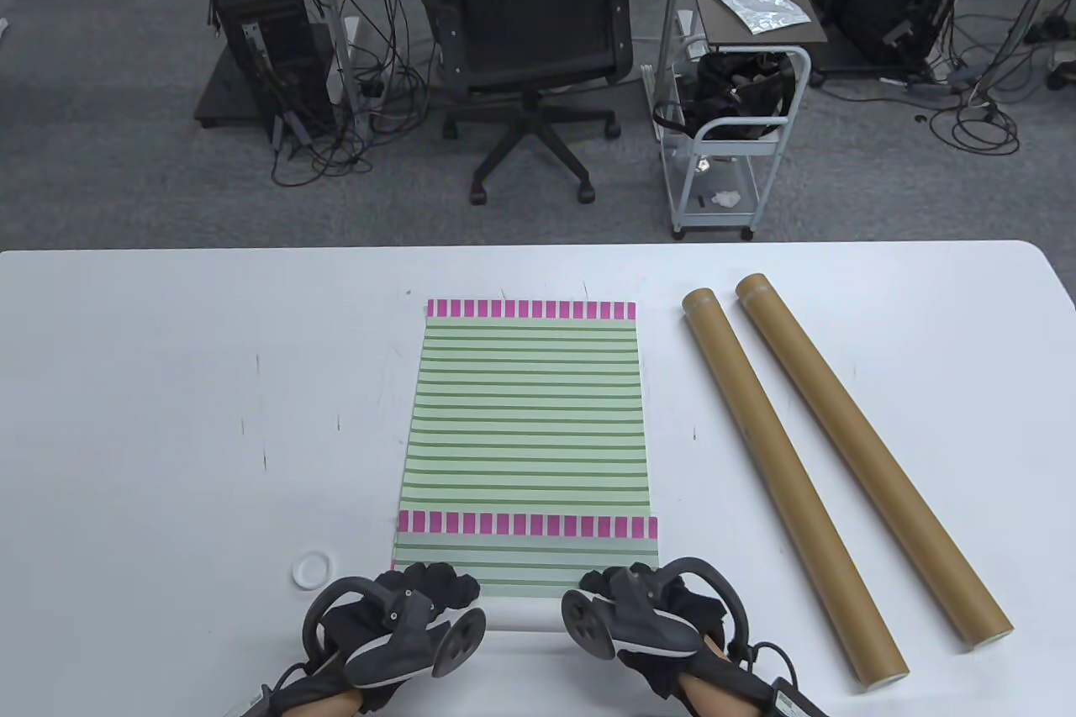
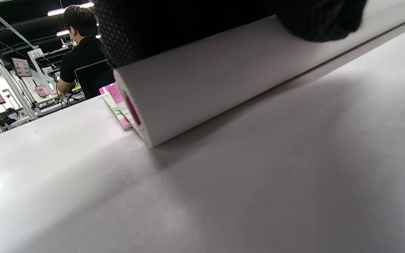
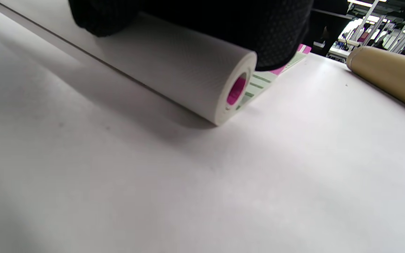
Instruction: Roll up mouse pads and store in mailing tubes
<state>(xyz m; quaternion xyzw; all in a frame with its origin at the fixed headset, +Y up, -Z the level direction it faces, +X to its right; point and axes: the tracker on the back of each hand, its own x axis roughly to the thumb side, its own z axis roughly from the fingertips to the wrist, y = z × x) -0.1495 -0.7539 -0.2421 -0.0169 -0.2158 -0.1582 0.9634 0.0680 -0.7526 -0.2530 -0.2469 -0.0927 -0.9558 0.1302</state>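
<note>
Mouse pad (image 1: pixel 528 423) flat mid-table, near end already curled into roll (image 2: pixel 223 70) lying L-R under both grips. Left hand (image 1: pixel 420 599) + right hand (image 1: pixel 639 595) curled over roll ends; unrolled part runs straight away, mailing tubes (image 1: pixel 790 482) off to right, nearer right hand.

Both the left hand (image 1: pixel 420 595) and the right hand (image 1: pixel 639 595) wear black knit gloves with a fine dotted weave. Each back carries a dark grey tracker with a ring loop, a round disc end and a pale underside
</note>
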